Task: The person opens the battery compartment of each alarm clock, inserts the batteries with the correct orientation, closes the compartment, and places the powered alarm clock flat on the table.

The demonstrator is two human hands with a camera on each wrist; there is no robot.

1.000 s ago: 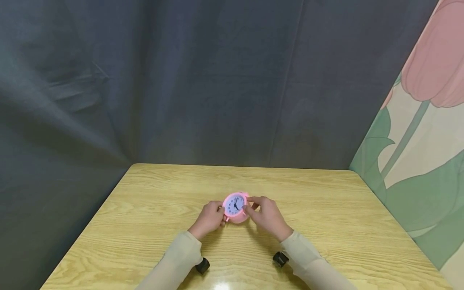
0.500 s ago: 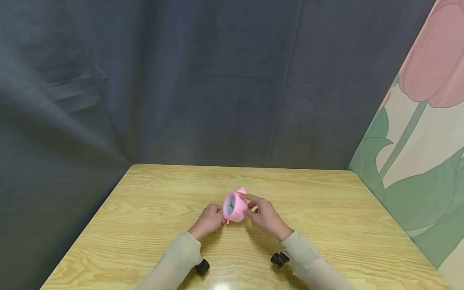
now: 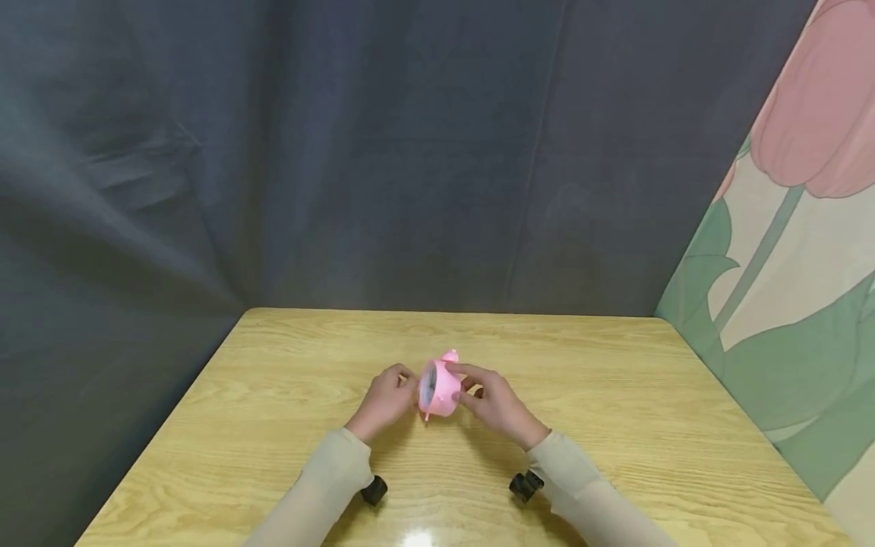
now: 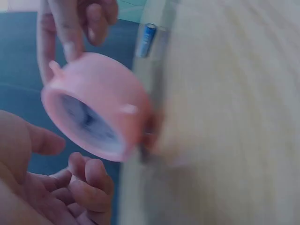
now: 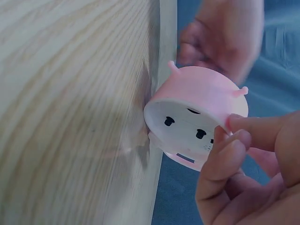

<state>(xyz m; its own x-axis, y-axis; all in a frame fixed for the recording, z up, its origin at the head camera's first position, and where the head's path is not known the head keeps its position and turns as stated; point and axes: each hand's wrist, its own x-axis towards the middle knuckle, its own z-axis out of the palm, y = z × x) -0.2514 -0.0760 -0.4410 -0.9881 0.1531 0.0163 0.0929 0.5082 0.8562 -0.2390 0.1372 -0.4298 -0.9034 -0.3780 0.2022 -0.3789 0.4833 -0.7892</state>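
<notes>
- Right grip point(image 3: 495, 399) pinches the clock point(image 3: 447, 391) between thumb and fingers at the rear edge of its case, covering part of it.
- Left grip point(image 3: 386, 399) holds nothing; its fingers point(image 4: 91, 185) bend loosely, and the left wrist view shows a gap between them and the clock.
- Pink all round, the clock is between the two hands over the middle of the worktop point(image 3: 307, 353), tilted, its dial point(image 4: 89, 119) turned toward the left hand. Whether it touches the wood, I cannot tell.
- Its white back point(image 5: 185, 124), with black knobs point(image 5: 200, 134), faces the right hand and shows only in the right wrist view.
- Beyond the clock in the left wrist view, near the other hand's fingers, a small blue cylinder point(image 4: 146, 40) is on the worktop, apart from the case; its print is too small to read.
- Nearer the person, pale sleeves point(image 3: 335, 460) reach in from both sides, a black device point(image 3: 374, 491) under each cuff.
- Past the far edge hangs a dark curtain point(image 3: 410, 152), which also covers the left side.
- Along the right, a mural point(image 3: 813, 228) of a pink tulip and green leaves meets the worktop's side.
</notes>
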